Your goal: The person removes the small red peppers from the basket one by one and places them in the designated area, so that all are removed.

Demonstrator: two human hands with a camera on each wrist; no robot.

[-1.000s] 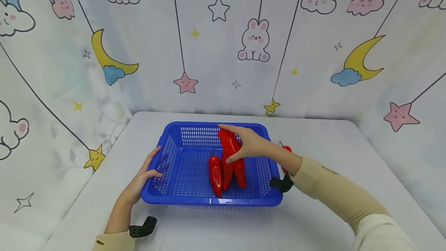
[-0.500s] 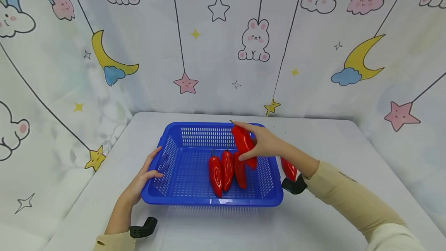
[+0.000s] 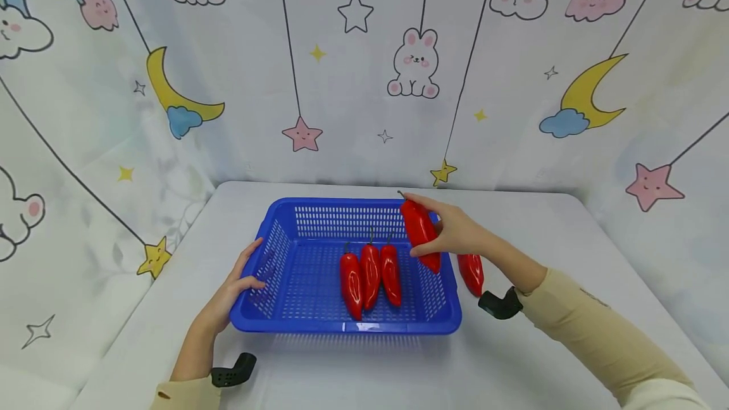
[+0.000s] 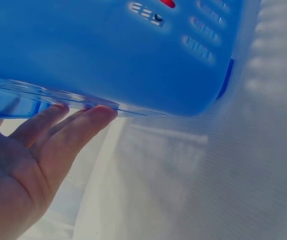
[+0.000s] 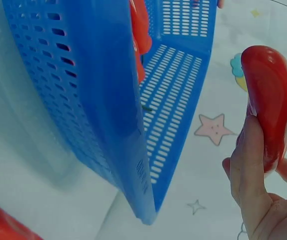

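My right hand (image 3: 455, 228) holds a glossy red chili pepper (image 3: 420, 233) with a thin green stem, thumb on one side and fingers on the other. In the head view the pepper is over the right end of the blue plastic basket (image 3: 342, 328); the right wrist view shows the pepper (image 5: 269, 100) raised above the rim. Inside the basket three red peppers (image 3: 371, 276) lie side by side, stems toward the far wall. My left hand (image 3: 224, 299) grips the basket's left rim, thumb over the top; in the left wrist view its fingers (image 4: 78, 131) touch the rim from outside.
Another red pepper (image 3: 471, 274) lies on the white table (image 3: 529, 233) just right of the basket, partly hidden by the right forearm. Behind the table hangs a white cloth (image 3: 353, 93) printed with cartoon stars, moons and rabbits.
My right hand has lifted the pepper from beside the others and carried it rightward to the basket's right end. The left hand and basket have stayed in place.
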